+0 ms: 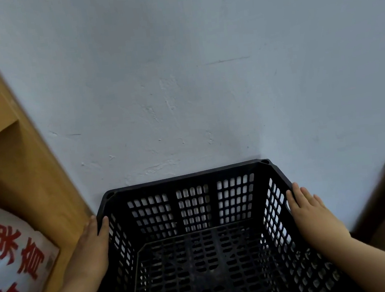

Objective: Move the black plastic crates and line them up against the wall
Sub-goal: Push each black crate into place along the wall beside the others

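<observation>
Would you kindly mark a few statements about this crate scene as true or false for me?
1. The black crate is empty. True.
2. Only one hand touches the crate. False: the left hand and the right hand each rest on a side rim.
3. The crate's far side faces the wall. True.
4. A white bag with red lettering lies inside the crate. False: it sits in the wooden shelf to the left of the crate.
</observation>
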Action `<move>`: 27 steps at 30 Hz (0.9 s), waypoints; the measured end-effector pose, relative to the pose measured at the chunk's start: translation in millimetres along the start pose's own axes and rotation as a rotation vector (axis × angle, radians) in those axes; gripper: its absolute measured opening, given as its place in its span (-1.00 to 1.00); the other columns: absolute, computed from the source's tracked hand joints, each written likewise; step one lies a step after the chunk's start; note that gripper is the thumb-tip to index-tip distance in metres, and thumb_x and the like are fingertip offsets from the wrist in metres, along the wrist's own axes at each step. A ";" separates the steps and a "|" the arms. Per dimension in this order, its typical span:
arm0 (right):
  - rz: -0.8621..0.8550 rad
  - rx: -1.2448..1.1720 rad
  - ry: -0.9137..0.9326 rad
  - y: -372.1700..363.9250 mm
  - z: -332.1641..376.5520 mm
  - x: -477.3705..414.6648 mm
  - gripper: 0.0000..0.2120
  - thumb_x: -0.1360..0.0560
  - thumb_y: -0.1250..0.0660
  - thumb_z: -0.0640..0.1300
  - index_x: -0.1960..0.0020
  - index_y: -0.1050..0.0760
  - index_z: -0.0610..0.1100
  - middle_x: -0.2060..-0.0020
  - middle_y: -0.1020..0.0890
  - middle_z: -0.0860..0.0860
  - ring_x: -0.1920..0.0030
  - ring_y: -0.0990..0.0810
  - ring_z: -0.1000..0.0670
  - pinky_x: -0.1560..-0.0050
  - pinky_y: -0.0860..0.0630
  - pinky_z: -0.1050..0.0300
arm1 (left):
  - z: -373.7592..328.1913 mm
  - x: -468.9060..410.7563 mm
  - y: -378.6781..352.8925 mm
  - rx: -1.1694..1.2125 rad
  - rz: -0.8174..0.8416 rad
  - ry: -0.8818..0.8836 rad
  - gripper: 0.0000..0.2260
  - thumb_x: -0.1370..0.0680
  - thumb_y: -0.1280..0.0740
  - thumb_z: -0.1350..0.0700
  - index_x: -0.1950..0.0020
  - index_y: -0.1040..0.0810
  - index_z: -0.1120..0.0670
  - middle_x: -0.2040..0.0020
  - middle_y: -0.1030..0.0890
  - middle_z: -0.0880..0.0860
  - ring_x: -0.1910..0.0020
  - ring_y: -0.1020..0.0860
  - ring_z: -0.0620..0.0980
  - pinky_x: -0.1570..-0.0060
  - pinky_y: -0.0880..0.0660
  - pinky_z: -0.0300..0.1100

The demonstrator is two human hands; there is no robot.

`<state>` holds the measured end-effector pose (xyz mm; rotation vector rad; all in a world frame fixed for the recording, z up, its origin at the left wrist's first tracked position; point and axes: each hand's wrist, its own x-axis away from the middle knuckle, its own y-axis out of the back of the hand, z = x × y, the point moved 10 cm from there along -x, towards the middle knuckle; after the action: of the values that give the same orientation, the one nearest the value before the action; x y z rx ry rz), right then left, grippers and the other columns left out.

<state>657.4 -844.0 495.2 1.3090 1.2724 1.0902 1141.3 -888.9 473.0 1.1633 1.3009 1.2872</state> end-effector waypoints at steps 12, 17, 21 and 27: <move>-0.269 0.068 0.159 -12.5 2.4 -4.0 -0.42 -0.34 0.01 -0.21 -0.36 -0.15 -0.30 -0.52 0.21 -0.15 -0.53 0.23 -0.12 -0.44 0.15 -0.12 | -8.5 3.4 4.8 -0.198 -0.008 -0.021 -0.20 -0.48 -0.20 0.31 -0.47 0.34 0.05 -0.53 0.28 0.11 -0.52 0.18 0.06 -0.49 0.08 0.00; -0.330 0.108 0.145 -10.4 2.5 -6.4 -0.43 -0.35 0.06 -0.21 -0.33 -0.23 -0.36 -0.51 0.20 -0.16 -0.53 0.21 -0.15 -0.47 0.24 -0.10 | -7.4 -3.0 5.4 -0.153 0.039 -0.028 -0.22 -0.49 -0.19 0.30 -0.48 0.31 0.02 -0.53 0.27 0.11 -0.52 0.17 0.09 -0.49 0.04 0.01; -0.330 0.056 0.121 -8.7 0.8 -5.7 -0.45 -0.34 0.05 -0.20 -0.32 -0.20 -0.32 -0.51 0.21 -0.15 -0.38 -0.20 -0.28 -0.25 -0.15 -0.25 | -7.5 0.1 6.3 -0.141 0.038 -0.017 -0.20 -0.47 -0.19 0.33 -0.48 0.31 0.01 -0.53 0.27 0.10 -0.52 0.16 0.07 -0.49 0.04 -0.02; -0.109 0.108 0.021 -22.6 -7.0 -6.8 -0.15 -0.03 -0.54 -0.21 -0.29 -0.37 -0.27 -0.39 -0.35 -0.26 -0.31 -0.29 -0.22 -0.37 -0.01 -0.20 | -13.1 7.7 11.7 -0.183 0.058 -0.008 -0.21 -0.47 -0.17 0.31 -0.48 0.32 0.02 -0.53 0.28 0.11 -0.52 0.18 0.07 -0.49 0.07 -0.02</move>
<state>647.2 -850.9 473.9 1.2948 1.4187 0.9725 1127.5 -882.8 484.9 1.0827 1.1251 1.4115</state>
